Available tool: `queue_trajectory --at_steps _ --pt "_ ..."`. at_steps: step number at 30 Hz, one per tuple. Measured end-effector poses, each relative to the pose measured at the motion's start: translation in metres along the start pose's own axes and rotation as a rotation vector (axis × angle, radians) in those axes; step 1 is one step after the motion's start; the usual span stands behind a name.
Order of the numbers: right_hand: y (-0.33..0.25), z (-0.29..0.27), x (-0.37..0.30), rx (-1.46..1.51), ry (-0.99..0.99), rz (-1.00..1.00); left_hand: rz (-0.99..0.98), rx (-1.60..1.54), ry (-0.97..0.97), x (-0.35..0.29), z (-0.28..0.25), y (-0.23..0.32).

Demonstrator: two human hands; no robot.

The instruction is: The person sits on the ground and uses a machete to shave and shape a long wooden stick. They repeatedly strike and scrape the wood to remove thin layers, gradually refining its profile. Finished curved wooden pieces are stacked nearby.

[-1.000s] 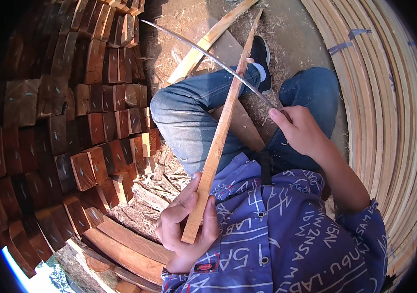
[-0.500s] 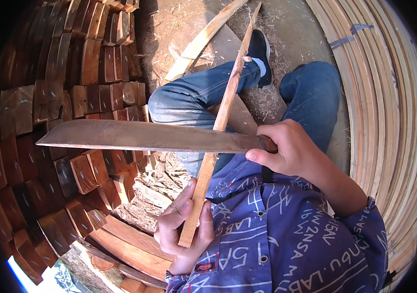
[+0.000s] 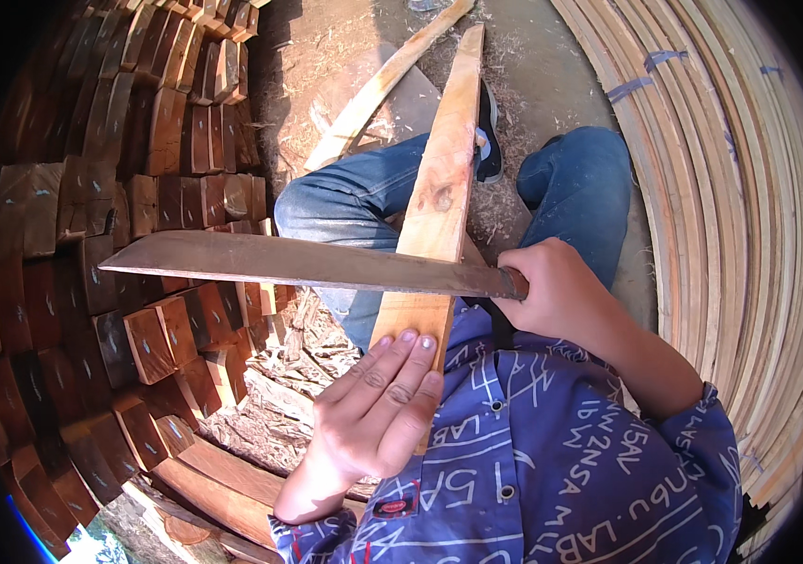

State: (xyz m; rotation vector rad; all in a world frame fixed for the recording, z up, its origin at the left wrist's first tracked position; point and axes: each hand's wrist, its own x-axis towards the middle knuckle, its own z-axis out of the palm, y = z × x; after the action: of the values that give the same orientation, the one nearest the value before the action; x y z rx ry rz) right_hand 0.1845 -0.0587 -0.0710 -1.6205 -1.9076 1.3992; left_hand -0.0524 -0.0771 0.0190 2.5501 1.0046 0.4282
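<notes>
A long machete (image 3: pixel 307 260) with a broad dark blade lies level across the view, its tip to the left. My right hand (image 3: pixel 555 289) is closed round its handle. Under the blade runs a pale wooden plank (image 3: pixel 441 193), broad face up with a dark knot, reaching away from my body and narrowing at the far end. My left hand (image 3: pixel 373 399) grips the near end, fingers stretched over the top face; its thumb is hidden. The blade crosses the plank just beyond my left fingertips; whether they touch I cannot tell.
Stacked reddish-brown timber blocks (image 3: pixel 41 211) fill the left side. Long pale boards (image 3: pixel 693 188) bound with tape stand at the right. Another pale strip (image 3: pixel 383 89) lies beyond my bent knee (image 3: pixel 331 202). Shavings (image 3: pixel 289 376) cover the ground at the lower left.
The plank has been turned from its narrow edge to its broad face. My left hand has rolled over from beneath to on top. The machete has shifted slightly right.
</notes>
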Motion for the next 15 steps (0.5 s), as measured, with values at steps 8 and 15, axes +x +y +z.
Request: queue_trajectory --at_steps 8,15 --pt "-0.004 0.009 -0.008 -0.039 0.011 0.002 -0.024 0.009 0.028 -0.012 0.007 -0.006" --pt "0.06 -0.008 0.022 -0.062 0.145 0.324 0.004 0.024 0.045 0.001 0.0 -0.004"
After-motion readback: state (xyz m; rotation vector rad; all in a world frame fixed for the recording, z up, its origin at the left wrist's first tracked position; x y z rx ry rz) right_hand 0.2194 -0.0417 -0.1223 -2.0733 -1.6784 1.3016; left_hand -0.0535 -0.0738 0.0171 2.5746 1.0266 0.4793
